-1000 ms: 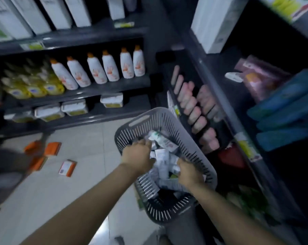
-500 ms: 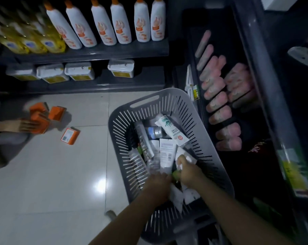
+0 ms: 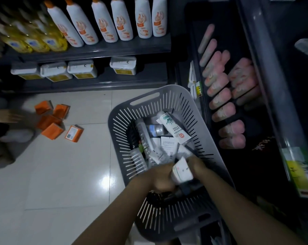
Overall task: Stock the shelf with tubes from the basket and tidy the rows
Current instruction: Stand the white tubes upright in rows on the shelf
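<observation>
1. Well left of the basket (image 3: pixel 149 106), orange boxes (image 3: pixel 50 121) lie scattered on the floor beside another person's hand (image 3: pixel 10 117). We take them for someone else's job.
2. Beyond the basket and to its left, yellow bottles (image 3: pixel 34 41), white bottles (image 3: pixel 105 23) and white tubs (image 3: pixel 82 68) stand in rows on 2 levels, fronts outward, presumably so shoppers can read them.
3. The basket is grey and slotted. It sits close against the dark shelf (image 3: pixel 256 131) on its right, which we judge keeps each reach short. Inside it lies a loose heap of tubes (image 3: pixel 155 152) crossing at all angles. A green-printed tube (image 3: pixel 172 127) rests on top, cap toward the basket's far rim.
4. At the basket's near end, the left hand (image 3: pixel 160 179) is dug in with its fingers curled. Blur hides what they close on, so we cannot tell whether it grips anything.
5. Just right of that hand, a white tube (image 3: pixel 181 171) is raised above the heap. The right hand (image 3: pixel 197 165) grasps it, fingers wrapped round its side. We judge this to be the picking step: 1 tube is chosen but not yet carried out of the basket.
6. Right of the basket, pink tubes (image 3: pixel 222 96) lie side by side in 2 rough rows on the dark shelf. Some sit askew, so tidying looks unfinished. Further right of the basket, a green and yellow label (image 3: pixel 298 170) marks a shelf edge.
</observation>
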